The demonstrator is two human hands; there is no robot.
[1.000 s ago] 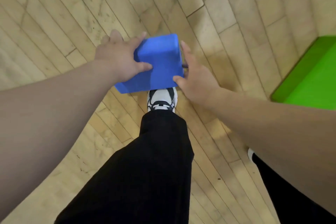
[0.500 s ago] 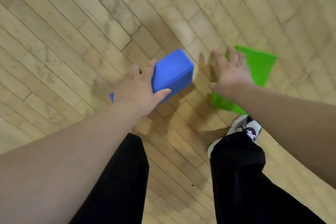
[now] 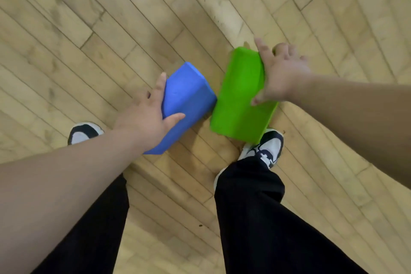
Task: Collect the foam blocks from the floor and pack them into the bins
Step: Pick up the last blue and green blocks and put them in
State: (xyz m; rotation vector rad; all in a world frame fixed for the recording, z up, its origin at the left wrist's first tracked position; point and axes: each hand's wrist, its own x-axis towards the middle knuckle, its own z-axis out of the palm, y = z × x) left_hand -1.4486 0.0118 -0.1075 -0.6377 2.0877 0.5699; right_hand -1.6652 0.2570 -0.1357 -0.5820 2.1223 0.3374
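Blue foam block (image 3: 186, 100) is in the left hand (image 3: 146, 118), thumb curled over its upper face and fingers along the far side. Green foam block (image 3: 240, 95) is just to its right, gripped by the right hand (image 3: 280, 75), thumb on the broad face, fingers wrapped over the far edge. I read the blocks' near corners as touching or nearly so, both held over the wooden floor (image 3: 111, 29); below are black trousers (image 3: 255, 218), and the green block's lower end overlaps the right shoe (image 3: 269, 149).
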